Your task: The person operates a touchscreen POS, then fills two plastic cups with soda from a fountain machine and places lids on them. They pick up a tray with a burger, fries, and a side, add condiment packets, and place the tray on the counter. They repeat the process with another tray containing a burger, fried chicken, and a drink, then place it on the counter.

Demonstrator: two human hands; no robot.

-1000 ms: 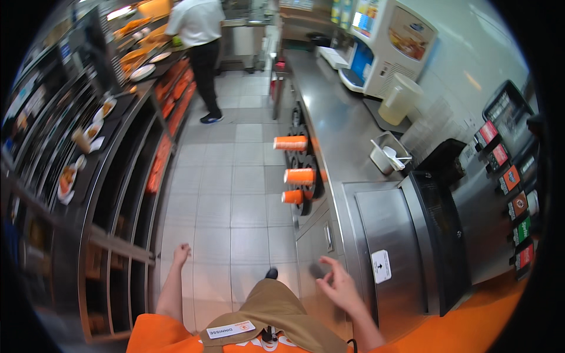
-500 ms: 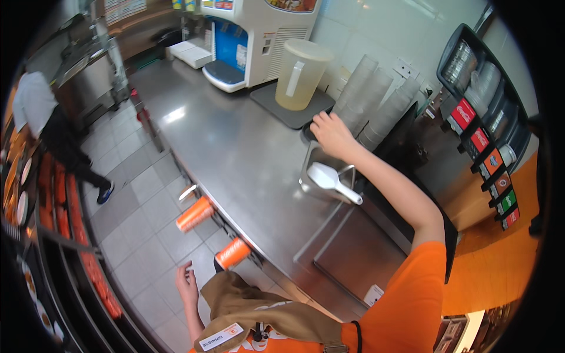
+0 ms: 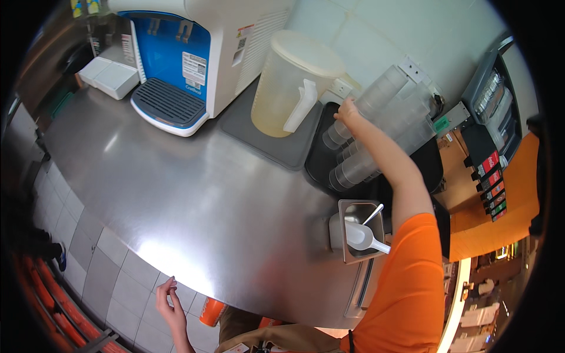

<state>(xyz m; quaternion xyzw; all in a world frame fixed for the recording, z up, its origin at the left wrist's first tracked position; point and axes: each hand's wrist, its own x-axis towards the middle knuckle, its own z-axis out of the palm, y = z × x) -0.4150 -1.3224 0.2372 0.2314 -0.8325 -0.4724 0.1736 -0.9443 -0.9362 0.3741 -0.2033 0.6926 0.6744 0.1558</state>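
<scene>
- The right hand (image 3: 347, 110) reaches across the desk (image 3: 212, 223) to the rear cup stack (image 3: 376, 91), its fingers at the stack's left side; I cannot tell whether this grip is pressed together on the cups or only rests against them.
- The left hand (image 3: 170, 306) hangs near the front edge of the desk, its grip relaxed, with the fingers loosely bent and spread a little.
- The rear cup stack stands with a front cup stack (image 3: 382, 156) and others between them on a black tray (image 3: 325, 126) by the wall; all are clear, slanting up to the right in this view.
- Left of the tray, a lidded pitcher (image 3: 273, 97) with a white handle and pale yellow liquid stands on a grey mat (image 3: 265, 148).
- Farther left is a white dispenser (image 3: 226, 65) with a blue front and a slotted drip tray (image 3: 170, 105); a white box (image 3: 112, 76) sits just beside it.
- Near the right forearm, a steel bin (image 3: 353, 210) holds a white scoop (image 3: 357, 236), whose handle reaches over the rim toward the orange sleeve (image 3: 406, 282).
- An orange cup (image 3: 212, 312) shows below the desk edge, near the left hand.
- At the right, a dark wall rack (image 3: 478, 97) holds clear lids (image 3: 491, 100), above a row of coloured labels (image 3: 494, 183).
- Grey floor tiles (image 3: 115, 282) show at lower left.
</scene>
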